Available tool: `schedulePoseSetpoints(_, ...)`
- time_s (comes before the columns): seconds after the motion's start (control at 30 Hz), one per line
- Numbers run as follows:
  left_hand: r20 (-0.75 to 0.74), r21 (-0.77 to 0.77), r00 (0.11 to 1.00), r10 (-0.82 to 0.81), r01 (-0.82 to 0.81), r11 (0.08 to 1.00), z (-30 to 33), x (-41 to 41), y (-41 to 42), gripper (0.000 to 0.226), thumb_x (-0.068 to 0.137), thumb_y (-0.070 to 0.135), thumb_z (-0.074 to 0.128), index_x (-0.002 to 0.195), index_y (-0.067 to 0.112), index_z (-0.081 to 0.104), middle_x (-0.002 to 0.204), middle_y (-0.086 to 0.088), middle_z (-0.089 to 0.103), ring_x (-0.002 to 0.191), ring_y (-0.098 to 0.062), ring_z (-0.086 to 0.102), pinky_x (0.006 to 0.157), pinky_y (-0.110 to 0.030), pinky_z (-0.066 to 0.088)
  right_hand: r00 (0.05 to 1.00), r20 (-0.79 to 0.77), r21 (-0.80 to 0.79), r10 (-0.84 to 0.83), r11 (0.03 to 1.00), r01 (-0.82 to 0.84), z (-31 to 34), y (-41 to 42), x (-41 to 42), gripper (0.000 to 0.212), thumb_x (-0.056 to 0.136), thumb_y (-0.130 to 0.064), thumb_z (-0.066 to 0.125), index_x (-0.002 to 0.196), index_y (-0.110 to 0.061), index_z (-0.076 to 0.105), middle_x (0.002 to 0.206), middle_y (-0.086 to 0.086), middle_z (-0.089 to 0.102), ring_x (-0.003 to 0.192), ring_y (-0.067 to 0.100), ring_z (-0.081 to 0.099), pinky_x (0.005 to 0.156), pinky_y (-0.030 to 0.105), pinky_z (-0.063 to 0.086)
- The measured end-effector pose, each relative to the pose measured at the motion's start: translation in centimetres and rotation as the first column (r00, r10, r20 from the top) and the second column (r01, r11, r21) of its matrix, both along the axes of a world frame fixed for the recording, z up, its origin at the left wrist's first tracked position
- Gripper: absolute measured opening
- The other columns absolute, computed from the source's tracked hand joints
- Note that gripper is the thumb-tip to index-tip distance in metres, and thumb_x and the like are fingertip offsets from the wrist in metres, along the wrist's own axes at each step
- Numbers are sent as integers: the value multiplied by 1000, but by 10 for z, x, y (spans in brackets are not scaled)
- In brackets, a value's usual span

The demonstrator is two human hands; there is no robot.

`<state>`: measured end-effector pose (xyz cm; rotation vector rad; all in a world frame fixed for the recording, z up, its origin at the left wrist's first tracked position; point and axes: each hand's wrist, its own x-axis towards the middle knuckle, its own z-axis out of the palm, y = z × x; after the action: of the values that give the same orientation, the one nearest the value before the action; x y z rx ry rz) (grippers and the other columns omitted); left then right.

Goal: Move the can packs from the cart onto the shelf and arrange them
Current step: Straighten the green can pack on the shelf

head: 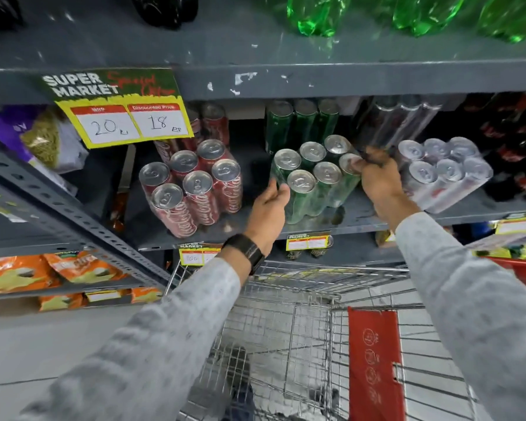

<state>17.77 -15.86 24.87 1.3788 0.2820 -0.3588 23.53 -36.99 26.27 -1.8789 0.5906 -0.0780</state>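
A shrink-wrapped pack of green cans [312, 177] stands on the grey shelf [356, 221], near its front edge. My left hand [269, 208] presses against the pack's left front corner. My right hand [377, 180] grips its right side, fingers curled over the top of a can. To the left stands a red cola can pack [192, 189]; to the right, a silver can pack [444, 173]. More red, green and silver packs stand behind them. The wire cart [286, 329] below my arms shows no can packs in its visible part.
A yellow price sign [125, 117] hangs from the shelf above. Green bottles [316, 16] stand on the upper shelf, dark cola bottles [516, 153] at the far right. Orange snack bags [43, 273] fill the lower left shelves. The cart has a red seat flap [374, 363].
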Motion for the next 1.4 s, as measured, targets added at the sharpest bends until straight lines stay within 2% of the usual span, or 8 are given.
schedulePoseSetpoints(0.23, 11, -21, 1000, -25, 25, 999, -24, 13, -8, 102, 64, 84, 59, 146, 24, 54, 154, 7, 53, 143, -9, 46, 124, -40, 30, 1000, 0, 258, 25, 966, -24, -7, -3, -8, 16, 98, -20, 61, 85, -23, 70, 92, -2, 71, 93, 16, 65, 109, 48, 50)
schedulePoseSetpoints(0.43, -54, -54, 998, 11, -14, 998, -12, 12, -4, 40, 83, 51, 62, 121, 39, 66, 153, 9, 54, 143, -12, 46, 124, -44, 29, 1000, 19, 190, 13, 982, -16, -14, -7, -23, 9, 91, -31, 70, 90, -23, 74, 103, 3, 77, 103, 21, 70, 105, 51, 54)
schedulePoseSetpoints(0.53, -109, -34, 994, 9, -13, 999, -16, 15, -3, 23, 91, 47, 60, 113, 44, 65, 148, 10, 58, 138, -16, 51, 112, -47, 37, 1000, 14, 185, -16, 983, 14, -25, -11, -33, 39, 72, -52, 72, 98, -25, 80, 105, 0, 81, 106, 24, 74, 101, 50, 57)
schedulePoseSetpoints(0.63, -76, -11, 996, 53, -54, 998, -20, 20, -4, 44, 97, 42, 56, 140, 37, 56, 153, 9, 53, 143, -15, 47, 118, -45, 33, 998, 63, 187, 8, 982, -20, -27, -12, -38, 37, 70, -55, 71, 96, -31, 81, 102, -4, 81, 106, 21, 74, 101, 49, 57)
schedulePoseSetpoints(0.77, -74, -30, 995, 65, -68, 997, -31, 25, -14, 69, 92, 59, 54, 155, 32, 41, 159, 12, 44, 145, -10, 43, 124, -41, 28, 993, 12, 336, 113, 935, -111, -28, -16, -32, 41, 93, -45, 62, 131, -30, 67, 120, -11, 73, 119, 11, 65, 110, 38, 49)
schedulePoseSetpoints(0.97, -128, -95, 991, 44, -57, 994, -32, 19, -22, 57, 103, 53, 42, 154, 28, 41, 146, 9, 54, 125, -8, 58, 90, -23, 45, 983, -54, 449, 175, 884, -132, -39, -23, -26, 46, 90, -57, 53, 133, -44, 64, 126, -9, 75, 119, 19, 69, 110, 48, 49)
schedulePoseSetpoints(1.13, -131, -97, 989, 65, -78, 992, -32, 13, -22, 59, 101, 55, 44, 155, 33, 39, 158, 8, 47, 143, -13, 46, 125, -41, 24, 984, -52, 437, 172, 889, -133, -40, -26, -23, 44, 90, -55, 54, 131, -41, 65, 125, -8, 75, 118, 20, 69, 109, 50, 49)
schedulePoseSetpoints(1.4, -133, -102, 988, 79, -93, 990, -28, 9, -24, 61, 100, 57, 46, 156, 33, 39, 160, 6, 45, 145, -15, 44, 126, -45, 24, 985, -43, 434, 166, 892, -131, -38, -23, -26, 43, 95, -51, 51, 133, -36, 65, 121, -8, 76, 114, 16, 70, 105, 47, 53)
